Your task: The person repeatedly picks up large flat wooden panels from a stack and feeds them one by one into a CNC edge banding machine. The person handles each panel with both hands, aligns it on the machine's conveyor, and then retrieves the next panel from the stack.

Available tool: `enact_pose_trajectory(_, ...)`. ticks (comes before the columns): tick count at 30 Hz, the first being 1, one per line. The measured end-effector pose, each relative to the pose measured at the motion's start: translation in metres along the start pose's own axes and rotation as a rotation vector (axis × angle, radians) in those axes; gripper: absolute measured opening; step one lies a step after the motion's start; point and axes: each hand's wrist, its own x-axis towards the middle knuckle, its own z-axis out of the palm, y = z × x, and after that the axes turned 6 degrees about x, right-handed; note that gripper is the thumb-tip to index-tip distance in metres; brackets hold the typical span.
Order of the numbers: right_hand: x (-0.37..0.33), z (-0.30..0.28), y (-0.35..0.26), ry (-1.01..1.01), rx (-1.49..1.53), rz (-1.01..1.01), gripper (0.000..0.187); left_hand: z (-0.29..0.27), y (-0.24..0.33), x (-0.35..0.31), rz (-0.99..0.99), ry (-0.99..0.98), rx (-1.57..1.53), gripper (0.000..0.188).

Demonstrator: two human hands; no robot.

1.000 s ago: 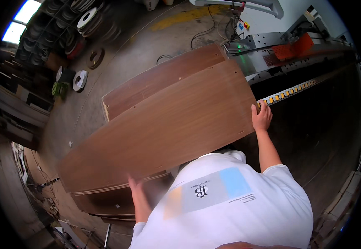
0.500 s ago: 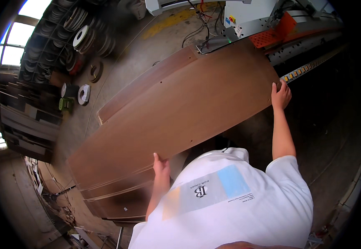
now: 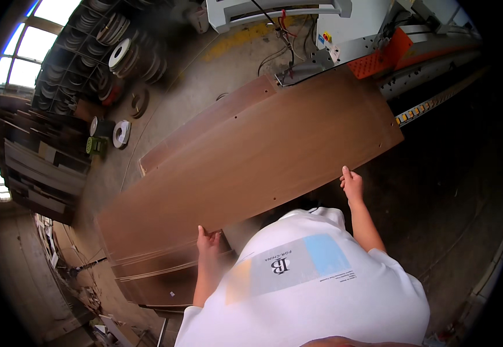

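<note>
A long brown wooden board (image 3: 251,156) with small drilled holes lies slantwise before me, its far right end at the machine. My left hand (image 3: 208,242) is closed on its near edge toward the left, thumb on top and fingers partly hidden underneath. My right hand (image 3: 352,186) is at the near edge further right, fingers curled and thumb tip against the edge. Under the left end show several stacked brown boards (image 3: 170,280). A narrower brown board (image 3: 205,127) lies along the far side.
At the upper right stands a machine with an orange perforated guard (image 3: 381,55) and a rail with yellow blocks (image 3: 419,110). Cables (image 3: 289,49) hang behind it. Beyond the boards, a rack of coiled rolls (image 3: 92,52), loose rolls (image 3: 122,134) and a green item (image 3: 95,146) stand on the floor.
My right hand has left the board's right corner and moved left and nearer along the edge. My left hand has shifted slightly left. The board's right end now shows more fully.
</note>
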Motion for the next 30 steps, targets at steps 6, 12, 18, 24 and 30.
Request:
enact_pose_trajectory(6, 0.009, -0.001, -0.004, 0.071, -0.034, -0.05, 0.056, 0.014, -0.005, -0.003, 0.004, 0.018, -0.032, 0.037)
enact_pose_trajectory(12, 0.028, -0.021, -0.001, 0.091, -0.036, -0.044, 0.057, 0.037, -0.014, -0.011, -0.018, 0.016, -0.039, 0.037)
enact_pose_trajectory(18, 0.051, -0.049, -0.016, 0.144, -0.067, -0.07, 0.056, 0.068, -0.032, -0.023, -0.062, 0.016, -0.052, 0.038)
enact_pose_trajectory(24, 0.085, -0.09, -0.029, 0.211, -0.085, -0.106, 0.056, 0.118, -0.057, -0.047, -0.072, 0.007, -0.01, 0.04)
enact_pose_trajectory(30, 0.123, -0.125, -0.034, 0.283, -0.042, -0.101, 0.055, 0.165, -0.075, -0.07, -0.174, -0.119, -0.074, 0.04)
